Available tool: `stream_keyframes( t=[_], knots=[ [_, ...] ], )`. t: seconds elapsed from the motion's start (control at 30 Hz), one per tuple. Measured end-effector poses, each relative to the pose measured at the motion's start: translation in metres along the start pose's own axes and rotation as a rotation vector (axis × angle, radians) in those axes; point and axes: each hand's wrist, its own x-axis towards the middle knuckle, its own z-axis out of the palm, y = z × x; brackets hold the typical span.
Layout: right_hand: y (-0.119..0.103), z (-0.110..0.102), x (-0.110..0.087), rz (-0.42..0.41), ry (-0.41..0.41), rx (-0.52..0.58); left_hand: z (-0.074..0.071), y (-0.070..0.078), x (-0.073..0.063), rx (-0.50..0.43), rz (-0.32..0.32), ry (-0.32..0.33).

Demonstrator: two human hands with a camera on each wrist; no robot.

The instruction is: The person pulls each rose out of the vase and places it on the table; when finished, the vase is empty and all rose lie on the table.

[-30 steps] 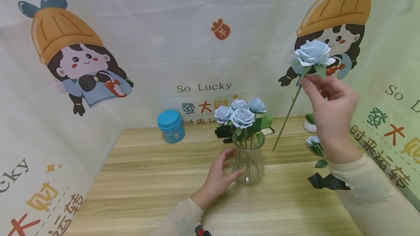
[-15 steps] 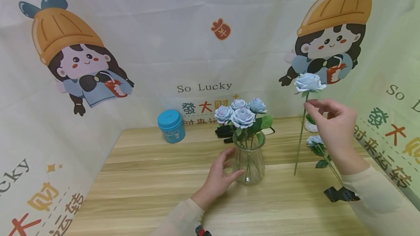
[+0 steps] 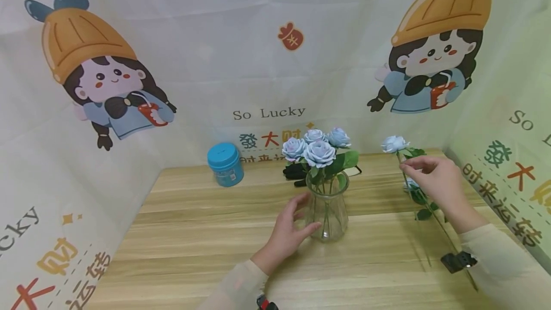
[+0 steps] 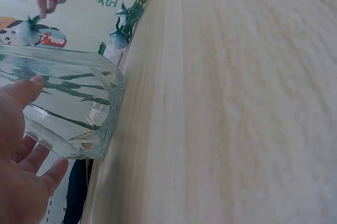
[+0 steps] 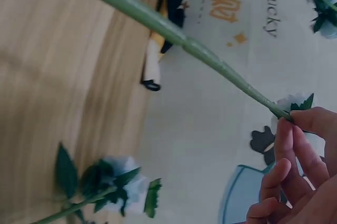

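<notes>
My left hand holds the clear glass vase from its left side, thumb in front and fingers behind. Several pale blue roses stand in the vase, stems visible through the glass. Between thumb and fingertips, my right hand pinches one more pale blue rose by its stem, just below the bloom. Its bare green stem slants down over the table, apart from the vase. Behind it, a leafy blue rose lies on the table, partly hidden by my right hand in the head view.
A blue lidded jar stands at the back left of the wooden table. Black objects lie behind the vase. Green leaves show behind the held rose. A printed cloth hangs around the table's back and sides.
My right hand has come down with the pinched rose, which was held high and is now low beside the lying rose. My left hand stays on the vase.
</notes>
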Motion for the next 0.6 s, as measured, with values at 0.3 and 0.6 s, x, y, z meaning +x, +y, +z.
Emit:
stream_keyframes(
  t=[0.3,0.6],
  knots=[
    [0.043,0.026,-0.002,-0.036,-0.167,-0.113,0.0,0.001,0.001,0.001,-0.004,-0.01],
    [0.061,0.04,-0.002,0.013,-0.335,-0.16,-0.001,0.002,0.0,0.006,-0.017,-0.01]
  ],
)
